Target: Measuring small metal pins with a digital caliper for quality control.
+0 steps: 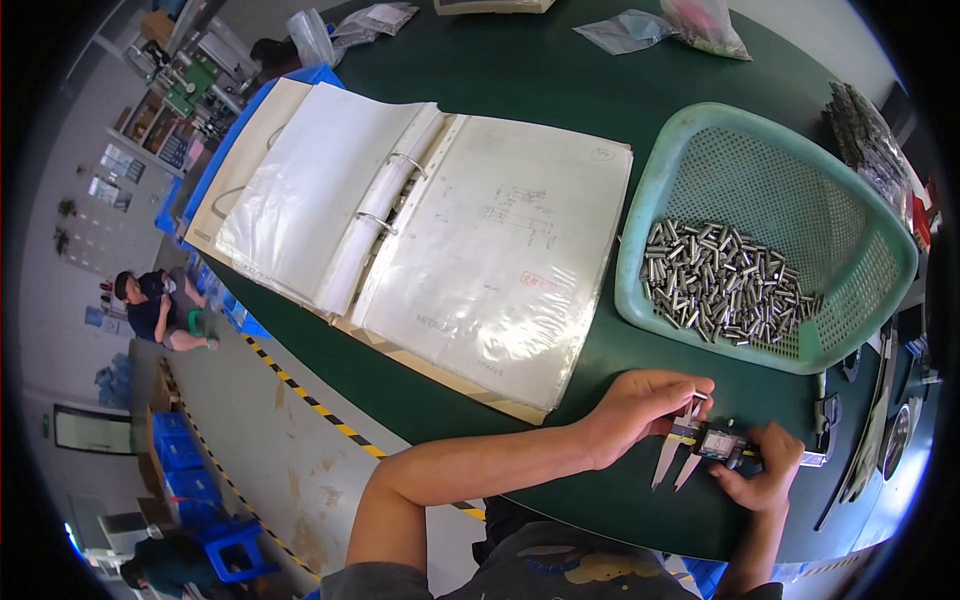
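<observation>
My right hand [768, 472] is wrapped round the body of a digital caliper [718, 442], thumb below the slide. Its long jaws point toward me with a narrow gap between them. My left hand [640, 408] is closed in a pinch on a small metal pin [700, 395] at the caliper's short upper jaws. Whether the pin touches those jaws I cannot tell. Just beyond my hands stands a green plastic basket [780, 150] with a heap of short, shiny metal pins [725, 285] in its near part.
An open ring binder [500, 260] with a drawing in a clear sleeve lies left of the basket on the dark green table [520, 75]. Plastic bags [705, 28] lie along the far edge. Tools [828, 415] sit at the right. Other people [160, 308] are off to the left.
</observation>
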